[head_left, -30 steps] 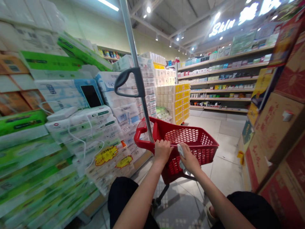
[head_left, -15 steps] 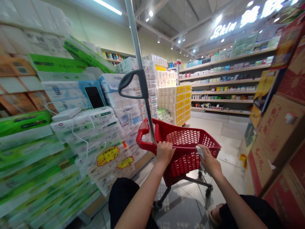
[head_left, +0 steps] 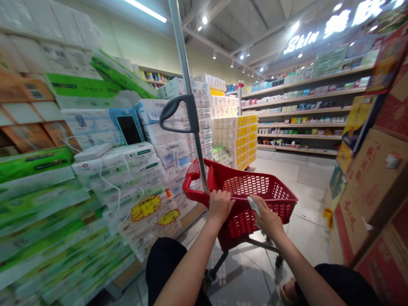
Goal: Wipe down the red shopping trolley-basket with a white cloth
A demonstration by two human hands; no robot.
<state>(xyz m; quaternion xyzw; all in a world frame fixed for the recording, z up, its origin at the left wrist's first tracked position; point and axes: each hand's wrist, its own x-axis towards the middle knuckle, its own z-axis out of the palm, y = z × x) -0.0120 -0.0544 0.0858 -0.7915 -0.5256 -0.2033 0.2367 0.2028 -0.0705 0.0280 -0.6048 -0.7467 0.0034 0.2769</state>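
A small red shopping cart (head_left: 225, 236) with a perforated plastic basket stands in front of me, side-on. My left hand (head_left: 219, 205) is closed over the basket's near rim, close to the handle end. Against the outer side wall, just below that rim, my right hand (head_left: 267, 216) presses a white cloth (head_left: 254, 205); it is partly hidden under the fingers. From the cart's handle end a tall metal pole (head_left: 181, 46) rises, with a grey loop grip (head_left: 178, 114) partway up.
Stacked tissue packs (head_left: 105, 127) fill the left, with a phone (head_left: 130, 129) and white cables on them. Cardboard boxes (head_left: 369, 178) are piled at the right. Yellow-and-white packs (head_left: 245, 140) and long shelves (head_left: 296, 110) stand behind the cart on the tiled floor (head_left: 306, 191).
My right hand has slid left along the basket's side with the white cloth, closer to my left hand. My left hand keeps its hold on the rim.
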